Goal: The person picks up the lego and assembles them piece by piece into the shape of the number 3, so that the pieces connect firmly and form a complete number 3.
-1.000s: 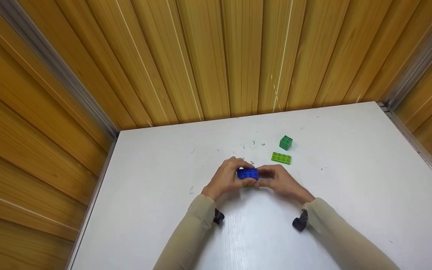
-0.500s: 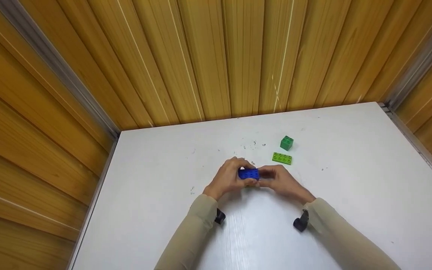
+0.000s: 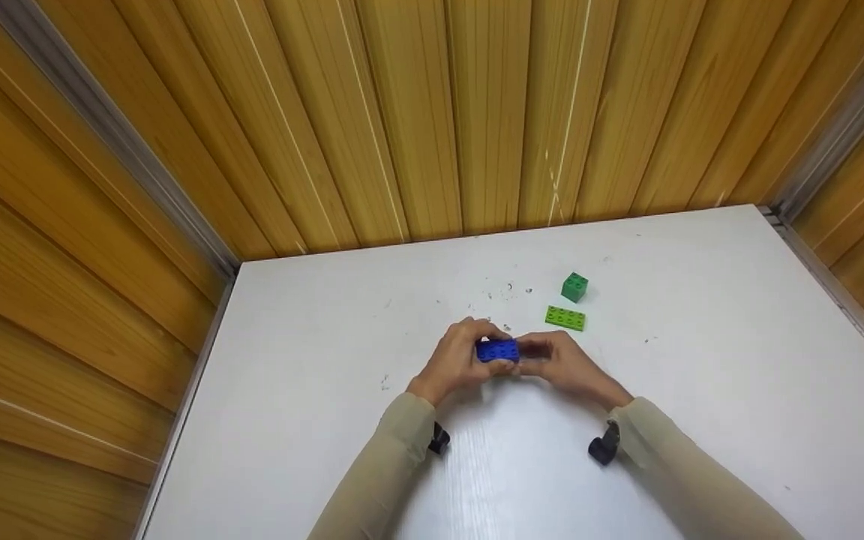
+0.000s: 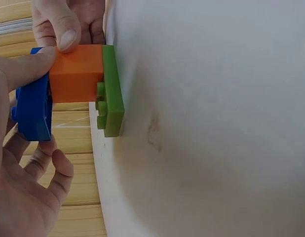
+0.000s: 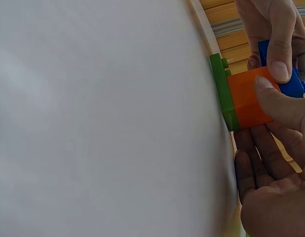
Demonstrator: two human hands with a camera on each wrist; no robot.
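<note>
Both hands pinch a small brick stack [image 3: 498,351] on the table [image 3: 702,375], just this side of the flat green brick [image 3: 565,318]: left hand [image 3: 456,358] and right hand [image 3: 561,361] at opposite ends. It is probably light, rigid, slick plastic (best gripped by its flat sides).

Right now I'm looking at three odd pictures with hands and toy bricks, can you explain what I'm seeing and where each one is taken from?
A person wears three cameras: one on the head, looking down at a white table, and one on each wrist, seeing the work sideways and close up. The left hand and right hand together hold a small stack of bricks that rests on the table: a green plate at the bottom, an orange brick on it, and a blue brick on top. The fingers pinch the blue and orange bricks from both sides. Farther back lie two loose pieces: a green cube and a flat light green brick.
</note>
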